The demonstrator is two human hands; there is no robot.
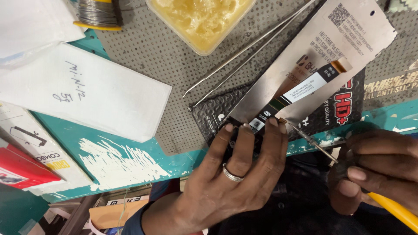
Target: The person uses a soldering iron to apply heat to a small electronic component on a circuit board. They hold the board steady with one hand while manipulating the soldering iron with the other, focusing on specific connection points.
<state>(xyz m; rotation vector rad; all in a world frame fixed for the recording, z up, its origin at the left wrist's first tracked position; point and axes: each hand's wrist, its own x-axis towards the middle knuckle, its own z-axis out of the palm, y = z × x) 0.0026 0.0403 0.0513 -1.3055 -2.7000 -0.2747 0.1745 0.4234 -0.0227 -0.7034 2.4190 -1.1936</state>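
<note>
From the head camera, I am looking down at my left hand (237, 167), which is pressing its spread fingertips (229, 128) onto the lower end of a display panel (313, 56). The panel is lying silver back up, slanting from the upper right down toward me, and a black flex cable (300, 93) with a white label is running along its back to an orange tab near the upper end. I am wearing a ring (231, 175) on that hand. The hand is flat and pinning the panel, not wrapped around it.

My right hand (376, 172) is clenching a soldering iron (315, 146) with a yellow handle (394, 209), and its thin metal tip is touching the panel's lower edge just beside my left fingers.

The panel is resting on a black bubble pouch (213, 115), which is lying on a grey perforated mat (174, 65) over the teal table (130, 161). Two thin metal rods (244, 50) are lying across the mat, near the panel's left edge. Above them a clear tub of yellow flux paste (200, 19) is sitting, and a spool of solder wire (96, 13) is standing at the top left. A white box (91, 93) with handwriting is lying to the left, well apart from my hands, with a red and white carton (26, 161) beyond it at the table's edge.
</note>
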